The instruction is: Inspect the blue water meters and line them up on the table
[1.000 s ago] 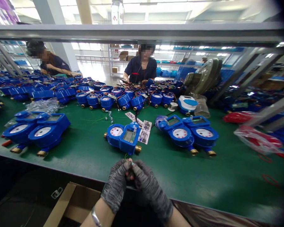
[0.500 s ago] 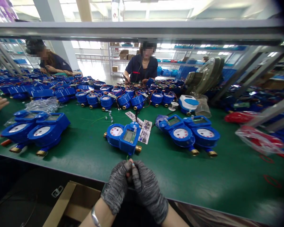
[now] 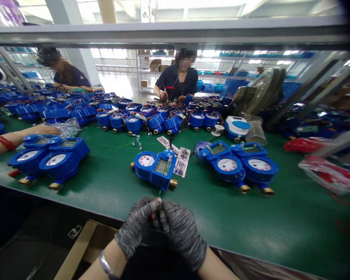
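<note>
My left hand (image 3: 135,225) and my right hand (image 3: 181,233), both in grey knit gloves, are pressed together at the near edge of the green table (image 3: 111,186). Their fingertips pinch a small part with a thin green wire (image 3: 159,193) that leads up toward a blue water meter (image 3: 156,168) lying just beyond them. The part itself is mostly hidden between the fingers. Paper labels (image 3: 181,163) lie beside that meter on its right.
Two blue meters (image 3: 46,157) sit at the left, two more (image 3: 240,163) at the right. A neighbour's arm (image 3: 14,138) reaches in from the left. Rows of meters fill the far side, where two people work. An open cardboard box (image 3: 84,245) is below the table edge. Red plastic bags (image 3: 329,173) lie right.
My hands stay together and shift slightly lower. The neighbour's arm at the left has stretched further over the table toward the left meters. The view has drifted a little.
</note>
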The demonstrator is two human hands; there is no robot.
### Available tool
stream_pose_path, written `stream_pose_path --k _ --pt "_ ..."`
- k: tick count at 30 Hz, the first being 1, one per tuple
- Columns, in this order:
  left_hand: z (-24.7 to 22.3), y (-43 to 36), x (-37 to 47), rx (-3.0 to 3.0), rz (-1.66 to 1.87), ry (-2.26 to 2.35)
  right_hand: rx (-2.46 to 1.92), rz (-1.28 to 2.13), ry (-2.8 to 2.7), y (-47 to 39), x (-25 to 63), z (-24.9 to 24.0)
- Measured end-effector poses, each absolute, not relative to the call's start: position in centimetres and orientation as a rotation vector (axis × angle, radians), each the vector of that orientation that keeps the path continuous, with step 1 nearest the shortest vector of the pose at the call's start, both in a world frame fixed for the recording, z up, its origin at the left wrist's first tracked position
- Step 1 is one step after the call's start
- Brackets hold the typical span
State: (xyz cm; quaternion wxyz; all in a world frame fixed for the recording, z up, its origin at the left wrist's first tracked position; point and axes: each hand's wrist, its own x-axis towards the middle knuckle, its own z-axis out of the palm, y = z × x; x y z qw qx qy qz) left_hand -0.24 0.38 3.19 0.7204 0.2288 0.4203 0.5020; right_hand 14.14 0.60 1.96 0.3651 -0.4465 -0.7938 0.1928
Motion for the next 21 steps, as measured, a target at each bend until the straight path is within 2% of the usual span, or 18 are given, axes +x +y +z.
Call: stream_pose_path --k 3,7,9,12,16,21 --pt "3.4 0.5 -0.6 0.489 1.108 0.973 -1.110 0.580 -2.023 0.8 14.0 1.7" --pt "3.8 0.7 -0.5 0.514 1.109 0.953 -1.036 1.531 -1.465 2.0 13.5 1.7" --pt "4.0 0.8 -0.4 0.522 1.105 0.928 -0.982 1.820 -1.280 2.5 13.2 1.8" --pt "3.7 1.1 0.0 0.507 1.141 0.920 -1.011 1.827 -1.226 2.4 12.7 2.0" --pt "3.3 1.4 0.2 0.496 1.197 0.918 -1.060 1.596 -1.092 1.8 12.6 2.5" --pt "4.0 1.2 0.5 0.493 1.123 0.910 -0.940 2.153 -0.724 2.6 12.5 2.1"
